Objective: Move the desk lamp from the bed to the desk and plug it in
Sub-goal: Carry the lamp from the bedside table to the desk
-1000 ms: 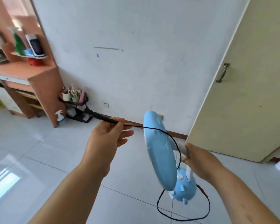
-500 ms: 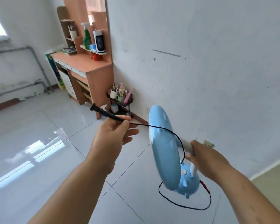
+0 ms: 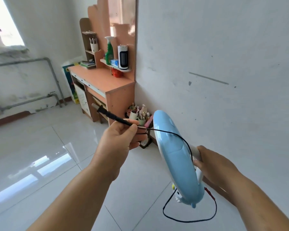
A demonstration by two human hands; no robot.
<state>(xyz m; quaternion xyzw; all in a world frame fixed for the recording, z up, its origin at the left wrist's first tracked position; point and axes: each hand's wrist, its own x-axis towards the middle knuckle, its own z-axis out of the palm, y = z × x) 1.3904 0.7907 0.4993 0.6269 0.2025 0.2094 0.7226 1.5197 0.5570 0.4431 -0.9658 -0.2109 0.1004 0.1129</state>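
Observation:
A light-blue desk lamp [image 3: 175, 157] hangs in the air in front of me, its flat blue side towards the camera. My right hand [image 3: 213, 165] grips its white neck from behind. My left hand [image 3: 120, 140] pinches the black plug [image 3: 110, 115] of the lamp's cord [image 3: 190, 219], which loops down below the lamp. The orange desk [image 3: 100, 79] with its shelf unit stands against the wall ahead on the left, a few steps away. The bed is out of view.
On the desk shelf stand a green spray bottle [image 3: 109, 49], a small white heater [image 3: 122, 57] and a pen cup [image 3: 93, 45]. A low black rack with cups [image 3: 138, 115] sits on the floor beside the desk. Grey pipes [image 3: 52, 72] run along the left wall. White tiled floor [image 3: 40, 155] lies between.
My view has swung left and drawn nearer: the door has gone out of sight and the desk now shows ahead. Both hands keep their hold on the plug and the lamp.

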